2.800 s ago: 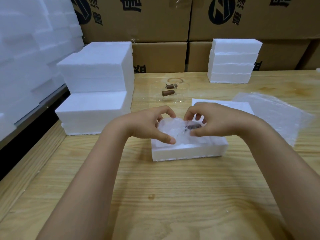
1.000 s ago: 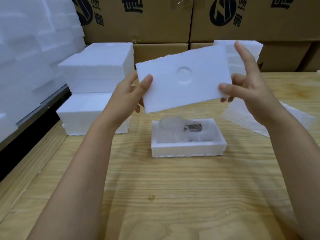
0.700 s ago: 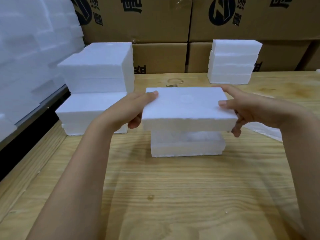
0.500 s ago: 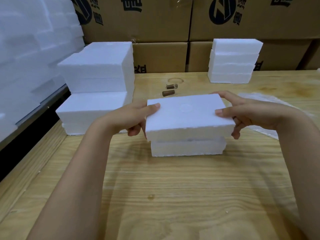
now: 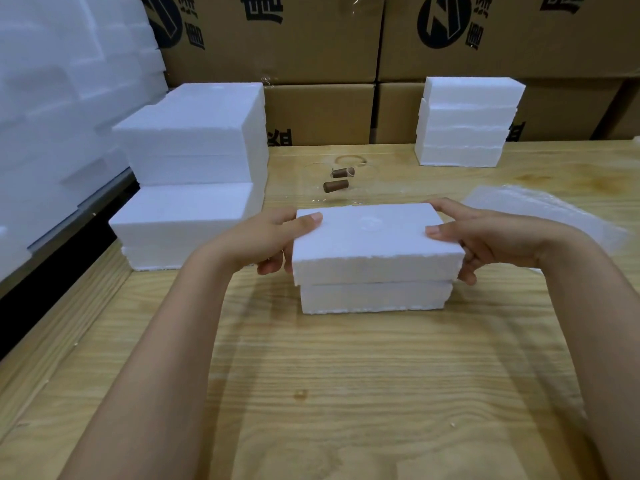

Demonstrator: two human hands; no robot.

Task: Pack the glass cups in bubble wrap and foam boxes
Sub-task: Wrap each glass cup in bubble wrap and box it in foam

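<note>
While the left hand and right hand grip the white rectangular foam lid by its ends atop the white foam box base, uneven pressing could seat it crooked or crack the foam.

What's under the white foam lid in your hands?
The foam box base sits right under the foam lid. Whatever is inside is covered and cannot be seen.
</note>
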